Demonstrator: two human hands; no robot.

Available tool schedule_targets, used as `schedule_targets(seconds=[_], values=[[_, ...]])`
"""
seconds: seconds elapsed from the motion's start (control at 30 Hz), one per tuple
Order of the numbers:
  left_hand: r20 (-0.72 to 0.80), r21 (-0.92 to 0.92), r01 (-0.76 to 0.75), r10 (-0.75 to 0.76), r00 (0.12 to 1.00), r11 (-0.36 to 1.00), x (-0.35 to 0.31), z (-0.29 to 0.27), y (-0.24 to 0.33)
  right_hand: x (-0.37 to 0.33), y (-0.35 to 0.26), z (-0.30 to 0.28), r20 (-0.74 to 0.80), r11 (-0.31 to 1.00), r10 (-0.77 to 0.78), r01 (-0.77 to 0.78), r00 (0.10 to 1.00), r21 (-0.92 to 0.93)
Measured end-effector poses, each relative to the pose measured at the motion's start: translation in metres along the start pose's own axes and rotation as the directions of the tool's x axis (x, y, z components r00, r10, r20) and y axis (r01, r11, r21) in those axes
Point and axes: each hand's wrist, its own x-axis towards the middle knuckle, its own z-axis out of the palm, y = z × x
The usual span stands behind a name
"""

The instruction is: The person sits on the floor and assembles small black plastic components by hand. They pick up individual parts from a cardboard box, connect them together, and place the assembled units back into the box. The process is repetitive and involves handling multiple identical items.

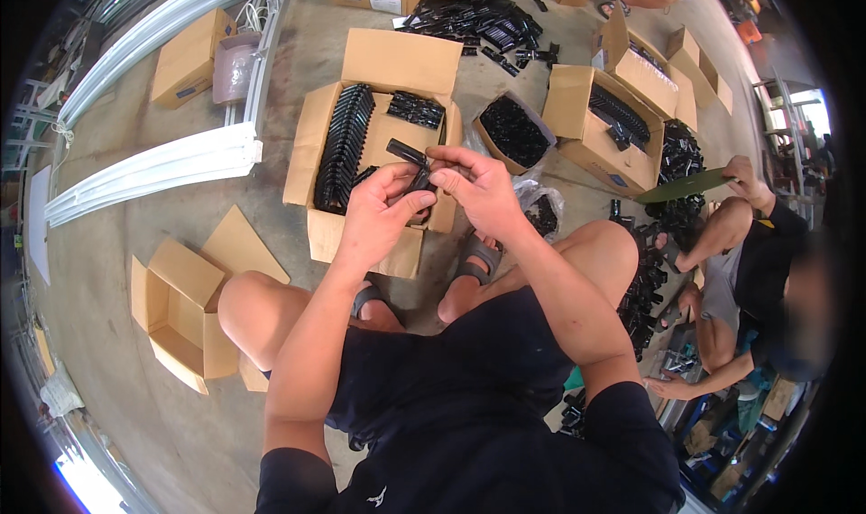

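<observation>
Both my hands meet over an open cardboard box (pixel 325 234) in front of my feet. A small black plastic part (pixel 408 152), roughly tube-shaped, sticks out between them; its exact kind I cannot make out. My left hand (pixel 383 212) grips its lower portion between thumb and fingers. With thumb and fingertips pinched, my right hand (pixel 478 182) holds the upper end. Inside the box, a long row of similar black parts (pixel 346 140) is stacked along the left side, and a smaller group (pixel 416 110) lies at the far right.
An opened cardboard box (pixel 180 320) lies left of my knee. Loose black parts (pixel 505 32) are heaped beyond. A filled small carton (pixel 516 128) and a packed box (pixel 613 149) stand right. A co-worker (pixel 767 261) sits there holding green cardboard (pixel 686 186). White metal profiles (pixel 162 176) lie left.
</observation>
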Motion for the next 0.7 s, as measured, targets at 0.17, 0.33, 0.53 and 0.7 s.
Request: schedule_targets(seconds=[0.17, 0.33, 0.53, 0.7], values=[[-0.028, -0.035, -0.009, 0.008, 1.0, 0.999, -0.003, 0.0063, -0.0022, -0.0025, -0.0003, -0.0015, -0.009, 1.0, -0.006, 0.006, 1.0, 0.005], [-0.045, -0.043, -0.011, 0.009, 0.999, 0.999, -0.0043, 0.0053, -0.0065, -0.0034, -0.0046, -0.0033, 0.061, 0.999, 0.019, -0.022, 0.998, 0.047], [-0.053, -0.02, -0.025, 0.024, 0.998, 0.999, -0.008, 0.0064, -0.0077, -0.0062, -0.0079, -0.0005, 0.009, 0.999, 0.035, -0.035, 0.999, -0.002], [-0.068, -0.021, -0.075, 0.073, 0.995, 0.997, -0.008, 0.0063, -0.0093, -0.0049, -0.0044, 0.0001, 0.009, 0.997, 0.067, -0.068, 0.998, 0.045]])
